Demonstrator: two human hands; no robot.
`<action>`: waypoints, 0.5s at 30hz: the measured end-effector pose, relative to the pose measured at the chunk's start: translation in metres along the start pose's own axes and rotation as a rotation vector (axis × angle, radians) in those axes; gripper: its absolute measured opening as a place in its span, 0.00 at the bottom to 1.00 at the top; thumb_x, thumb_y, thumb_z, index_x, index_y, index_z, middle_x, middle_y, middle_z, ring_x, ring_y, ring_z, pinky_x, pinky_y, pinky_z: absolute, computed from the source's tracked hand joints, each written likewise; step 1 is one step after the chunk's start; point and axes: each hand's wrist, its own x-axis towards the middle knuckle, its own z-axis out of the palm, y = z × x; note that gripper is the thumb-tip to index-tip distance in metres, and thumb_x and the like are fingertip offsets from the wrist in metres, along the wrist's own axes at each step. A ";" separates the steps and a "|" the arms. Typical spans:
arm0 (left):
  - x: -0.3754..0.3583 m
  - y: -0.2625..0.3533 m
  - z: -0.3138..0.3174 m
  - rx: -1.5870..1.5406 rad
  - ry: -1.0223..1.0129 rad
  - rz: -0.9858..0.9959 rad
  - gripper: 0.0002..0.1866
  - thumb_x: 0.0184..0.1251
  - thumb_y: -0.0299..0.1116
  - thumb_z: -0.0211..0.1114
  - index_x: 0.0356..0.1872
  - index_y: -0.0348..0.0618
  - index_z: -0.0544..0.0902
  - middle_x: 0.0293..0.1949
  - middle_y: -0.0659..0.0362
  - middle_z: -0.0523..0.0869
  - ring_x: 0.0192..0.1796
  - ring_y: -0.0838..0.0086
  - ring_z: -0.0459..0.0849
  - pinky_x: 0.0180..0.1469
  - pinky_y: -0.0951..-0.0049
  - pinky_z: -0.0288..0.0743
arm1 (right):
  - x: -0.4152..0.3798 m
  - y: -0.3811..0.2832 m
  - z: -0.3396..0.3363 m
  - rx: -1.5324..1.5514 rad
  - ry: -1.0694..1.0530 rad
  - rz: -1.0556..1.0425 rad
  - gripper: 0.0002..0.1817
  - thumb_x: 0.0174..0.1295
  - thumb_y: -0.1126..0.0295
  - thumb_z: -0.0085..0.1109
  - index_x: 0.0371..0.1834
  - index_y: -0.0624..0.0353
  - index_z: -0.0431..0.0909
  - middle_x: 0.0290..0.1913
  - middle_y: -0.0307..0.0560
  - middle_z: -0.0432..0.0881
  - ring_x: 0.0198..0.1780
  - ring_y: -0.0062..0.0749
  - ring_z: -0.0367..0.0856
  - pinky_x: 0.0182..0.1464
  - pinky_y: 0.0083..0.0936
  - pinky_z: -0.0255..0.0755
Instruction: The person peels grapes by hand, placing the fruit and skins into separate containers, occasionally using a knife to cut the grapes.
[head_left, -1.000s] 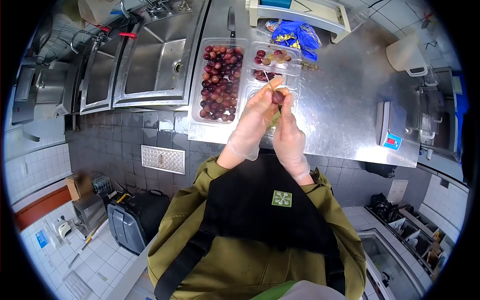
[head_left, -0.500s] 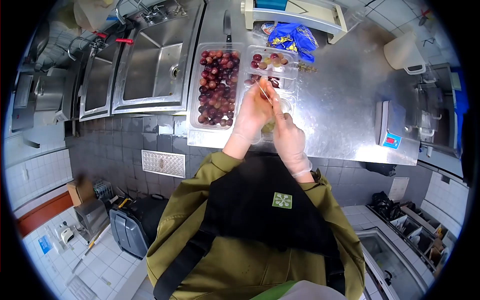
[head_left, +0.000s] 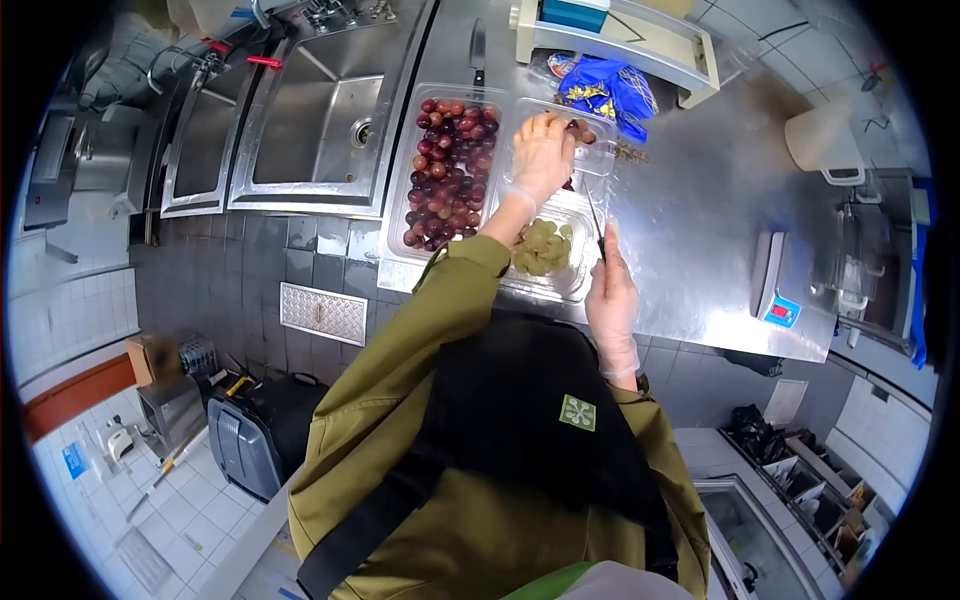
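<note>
My left hand (head_left: 543, 158), in a clear glove, reaches over a small clear container (head_left: 597, 160) of grapes. Its fingers are curled in, with a dark grape (head_left: 573, 128) at their tips; whether they grip it is hidden. My right hand (head_left: 612, 292), gloved too, is closed around the black handle of a small knife (head_left: 597, 222), blade pointing away from me. Between the hands and my body, pale green peeled grapes (head_left: 542, 248) lie in a clear container (head_left: 574, 288). To the left stands a long clear container (head_left: 402, 170) full of red and purple grapes (head_left: 450, 165).
A large knife (head_left: 478, 50) lies behind the long container. A blue bag (head_left: 610, 90) sits under a cream rack (head_left: 620, 40). Scales (head_left: 780, 280) and a white jug (head_left: 826, 145) stand at right. The sink (head_left: 320, 130) adjoins the steel table (head_left: 690, 220) on the left.
My hands were together over the containers and have parted. The left moved away from me to the small grape container; the right drew back with the knife. The green grapes are now uncovered.
</note>
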 end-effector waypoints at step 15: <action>-0.026 -0.127 -0.044 0.313 -0.508 0.148 0.17 0.54 0.29 0.65 0.47 0.50 0.79 0.36 0.53 0.81 0.45 0.57 0.81 0.48 0.59 0.75 | 0.002 -0.001 -0.002 0.134 -0.060 0.038 0.30 0.63 0.80 0.48 0.71 0.50 0.62 0.50 0.56 0.81 0.48 0.48 0.82 0.47 0.32 0.76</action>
